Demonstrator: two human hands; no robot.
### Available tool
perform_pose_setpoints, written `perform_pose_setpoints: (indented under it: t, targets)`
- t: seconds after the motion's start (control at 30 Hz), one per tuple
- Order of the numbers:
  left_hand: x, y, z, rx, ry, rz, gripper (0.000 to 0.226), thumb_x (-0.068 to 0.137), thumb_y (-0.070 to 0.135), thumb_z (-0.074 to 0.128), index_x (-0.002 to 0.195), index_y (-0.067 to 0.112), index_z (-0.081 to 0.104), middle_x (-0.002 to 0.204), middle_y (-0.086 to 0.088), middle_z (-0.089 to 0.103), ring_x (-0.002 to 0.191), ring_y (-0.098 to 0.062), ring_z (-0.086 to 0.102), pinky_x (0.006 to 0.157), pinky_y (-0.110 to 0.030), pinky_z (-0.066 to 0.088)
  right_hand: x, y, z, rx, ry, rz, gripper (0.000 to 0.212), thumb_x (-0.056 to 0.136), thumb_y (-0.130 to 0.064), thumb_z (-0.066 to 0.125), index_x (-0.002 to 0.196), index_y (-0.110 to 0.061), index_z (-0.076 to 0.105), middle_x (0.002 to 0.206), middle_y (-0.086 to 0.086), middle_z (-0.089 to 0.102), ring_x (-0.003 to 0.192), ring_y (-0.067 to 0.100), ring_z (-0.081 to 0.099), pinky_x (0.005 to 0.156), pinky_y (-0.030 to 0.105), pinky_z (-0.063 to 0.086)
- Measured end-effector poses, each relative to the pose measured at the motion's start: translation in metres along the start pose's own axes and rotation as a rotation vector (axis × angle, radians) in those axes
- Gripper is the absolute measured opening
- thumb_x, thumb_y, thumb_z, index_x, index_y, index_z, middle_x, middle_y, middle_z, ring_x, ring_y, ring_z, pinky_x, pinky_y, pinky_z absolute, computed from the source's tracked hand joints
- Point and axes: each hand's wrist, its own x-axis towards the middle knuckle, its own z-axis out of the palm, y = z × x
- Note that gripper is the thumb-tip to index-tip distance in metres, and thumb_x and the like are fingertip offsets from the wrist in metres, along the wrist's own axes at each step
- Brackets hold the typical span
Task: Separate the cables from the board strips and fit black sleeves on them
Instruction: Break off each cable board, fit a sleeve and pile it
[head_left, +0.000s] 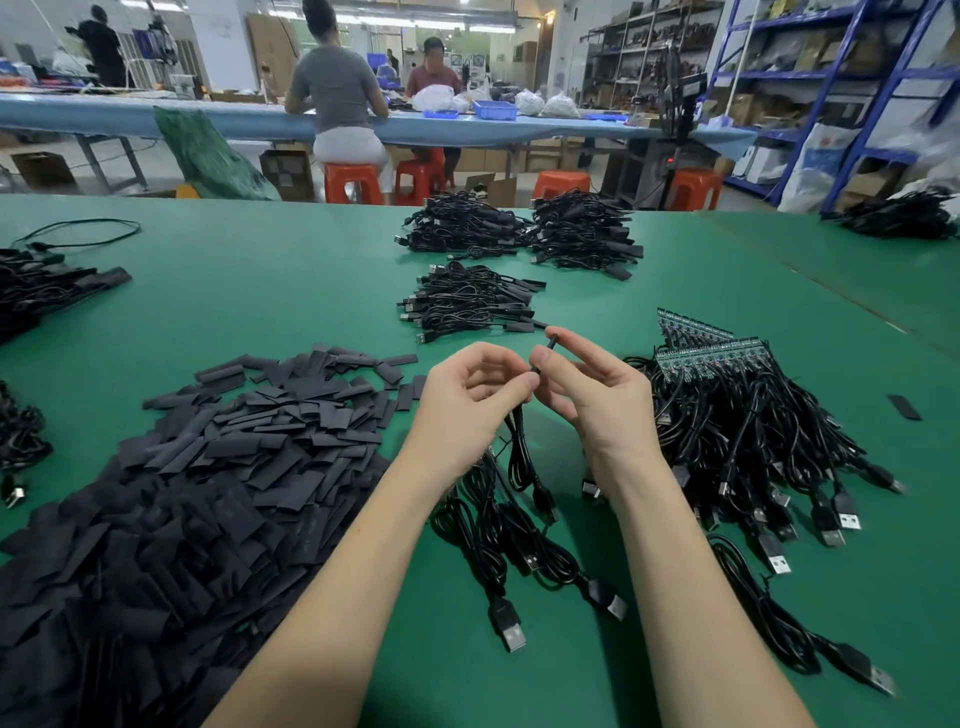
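- Green mat covers the table (291, 291); all work items lie directly on it.
- Black sleeve (545, 354): held above the table's middle, between both hands. Its long axis runs steeply, upper end tilted to the right and toward the far edge, lower end toward the near edge.
- Right hand (592, 400): thumb and forefinger pinch the sleeve; the remaining fingers (587, 353) are loosely extended.
- Left hand (467, 400): fingers curled, tips pinching the cable (519, 447) just below the sleeve. The cable hangs down from the grip toward the near edge.
- Loose cables (519, 540): lying under the forearms, USB plugs pointing toward the near edge.
- Board strips (711, 353): right of the hands, cables attached; strips lie at the far end of the bunch, and the cables fan out toward the near right corner.
- Sleeve pile (208, 467): large heap of flat black pieces filling the near left part of the table.
- Single sleeve piece (904, 407): apart, near the right edge.
- Finished cable bundles (467, 306): one beyond the hands, two more (519, 228) nearer the far edge, others at the left edge and far right corner.
- Containers: blue tray (496, 109) on a far bench; contents cannot be told.
- Two people sit at that bench on red stools (353, 182).
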Motion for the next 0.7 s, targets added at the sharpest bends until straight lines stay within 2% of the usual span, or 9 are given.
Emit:
perform_pose_setpoints:
  t: [0.1, 0.2, 0.27, 0.33, 0.4, 0.47, 0.53, 0.63, 0.7]
  targets:
    - [-0.001, 0.001, 0.001, 0.072, -0.057, -0.171, 0.031, 0.081, 0.022, 0.084, 0.104, 0.021, 0.064, 0.103, 0.006, 0.071, 0.087, -0.006, 0.071, 0.078, -0.015, 0.054, 0.002, -0.005, 0.000, 0.084, 0.122, 0.022, 0.027, 0.082, -0.002, 0.080, 0.107, -0.012, 0.076, 0.079, 0.007, 0.074, 0.070, 0.016, 0.071, 0.070, 0.023, 0.059]
    - [-0.003, -0.002, 0.001, 0.203, -0.108, -0.284, 0.040, 0.078, 0.027, 0.086, 0.109, 0.027, 0.060, 0.106, 0.003, 0.070, 0.081, -0.010, 0.071, 0.072, -0.017, 0.055, 0.004, -0.010, -0.001, 0.168, 0.209, -0.011, 0.023, 0.083, -0.003, 0.080, 0.103, -0.014, 0.076, 0.076, 0.004, 0.073, 0.066, 0.014, 0.070, 0.069, 0.021, 0.058]
    - [-0.004, -0.003, 0.003, 0.192, -0.053, -0.250, 0.033, 0.081, 0.022, 0.084, 0.104, 0.024, 0.061, 0.102, -0.004, 0.072, 0.074, -0.007, 0.070, 0.067, -0.015, 0.053, 0.005, -0.010, -0.001, 0.183, 0.241, -0.038, 0.022, 0.085, -0.004, 0.080, 0.103, -0.015, 0.075, 0.074, 0.002, 0.073, 0.068, 0.015, 0.069, 0.071, 0.023, 0.058]
    - [-0.004, -0.004, 0.003, 0.213, 0.028, -0.190, 0.028, 0.081, 0.023, 0.083, 0.096, 0.025, 0.060, 0.099, -0.004, 0.073, 0.075, -0.009, 0.070, 0.072, -0.019, 0.054, 0.006, -0.009, -0.002, 0.191, 0.275, -0.044, 0.020, 0.087, -0.007, 0.078, 0.105, -0.015, 0.074, 0.074, 0.002, 0.073, 0.070, 0.018, 0.070, 0.069, 0.023, 0.058]
    - [-0.002, -0.003, 0.001, 0.323, 0.087, -0.108, 0.024, 0.080, 0.027, 0.083, 0.089, 0.029, 0.061, 0.092, 0.006, 0.073, 0.077, -0.005, 0.070, 0.077, -0.019, 0.053, 0.008, -0.009, -0.004, 0.183, 0.301, -0.010, 0.027, 0.090, -0.013, 0.077, 0.115, -0.013, 0.069, 0.081, 0.004, 0.075, 0.073, 0.021, 0.072, 0.067, 0.023, 0.058]
    - [0.002, -0.002, -0.004, 0.445, 0.104, -0.023, 0.019, 0.081, 0.028, 0.082, 0.087, 0.030, 0.064, 0.086, 0.016, 0.071, 0.081, 0.007, 0.066, 0.078, -0.011, 0.050, 0.009, -0.009, -0.005, 0.144, 0.289, 0.057, 0.041, 0.092, -0.020, 0.075, 0.128, -0.013, 0.058, 0.092, 0.006, 0.076, 0.076, 0.021, 0.074, 0.066, 0.024, 0.059]
    - [0.010, -0.001, -0.009, 0.521, 0.115, 0.052, 0.016, 0.082, 0.024, 0.080, 0.086, 0.029, 0.066, 0.085, 0.019, 0.071, 0.084, 0.009, 0.065, 0.075, -0.004, 0.046, 0.009, -0.006, -0.003, 0.048, 0.249, 0.115, 0.047, 0.093, -0.025, 0.073, 0.132, -0.018, 0.049, 0.098, 0.006, 0.075, 0.076, 0.020, 0.076, 0.065, 0.024, 0.059]
    - [0.039, -0.002, -0.014, 0.742, 0.174, 0.161, 0.012, 0.085, 0.020, 0.078, 0.091, 0.025, 0.070, 0.095, 0.009, 0.071, 0.090, -0.004, 0.064, 0.086, -0.016, 0.048, 0.007, 0.005, 0.003, -0.147, 0.205, 0.144, 0.040, 0.095, -0.025, 0.071, 0.128, -0.020, 0.048, 0.099, 0.005, 0.073, 0.073, 0.016, 0.074, 0.065, 0.026, 0.059]
    - [0.068, -0.003, -0.018, 0.956, 0.218, 0.218, 0.013, 0.086, 0.021, 0.077, 0.098, 0.022, 0.072, 0.104, 0.001, 0.064, 0.103, -0.015, 0.053, 0.094, -0.025, 0.041, 0.006, 0.011, 0.007, -0.234, 0.152, 0.162, 0.029, 0.094, -0.020, 0.069, 0.120, -0.018, 0.056, 0.100, 0.006, 0.072, 0.068, 0.014, 0.072, 0.067, 0.028, 0.060]
